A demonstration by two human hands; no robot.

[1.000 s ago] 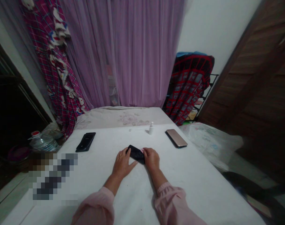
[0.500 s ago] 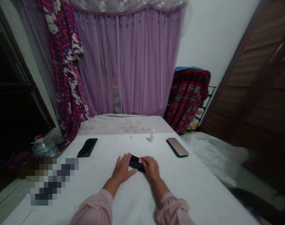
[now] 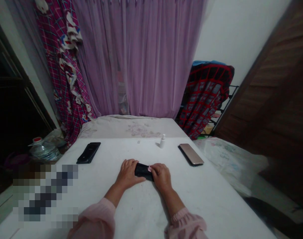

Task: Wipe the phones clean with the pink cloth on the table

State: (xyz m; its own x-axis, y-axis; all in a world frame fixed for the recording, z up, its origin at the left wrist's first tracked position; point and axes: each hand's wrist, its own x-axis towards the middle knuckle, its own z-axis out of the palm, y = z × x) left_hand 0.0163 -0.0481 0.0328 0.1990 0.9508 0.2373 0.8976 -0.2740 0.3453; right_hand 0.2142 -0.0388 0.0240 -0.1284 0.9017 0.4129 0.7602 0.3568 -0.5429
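A black phone (image 3: 142, 171) lies on the white-covered surface (image 3: 138, 212), between my two hands. My left hand (image 3: 127, 174) grips the phone's left end, fingers over the far edge and thumb along the near edge. A small pink cloth (image 3: 149, 169) is pinched in the fingers of my right hand (image 3: 161, 176), against the right part of the phone's face. Further off stands a small white spray bottle (image 3: 162, 141). Dark phones (image 3: 89, 153) lie at the left, and a rose-gold phone (image 3: 191, 154) rests on a dark one at the right.
Purple curtains (image 3: 153, 59) hang behind the surface. A large clear water bottle (image 3: 44, 149) stands on the left side. To the right are a red checked cloth (image 3: 203, 96) on a rack and a plastic sheet (image 3: 231, 162). A blurred patch covers the lower left.
The view has tilted down slightly. My left fingers are more bent round the phone's end, and my right hand with the pink cloth remains near the same part of the phone.
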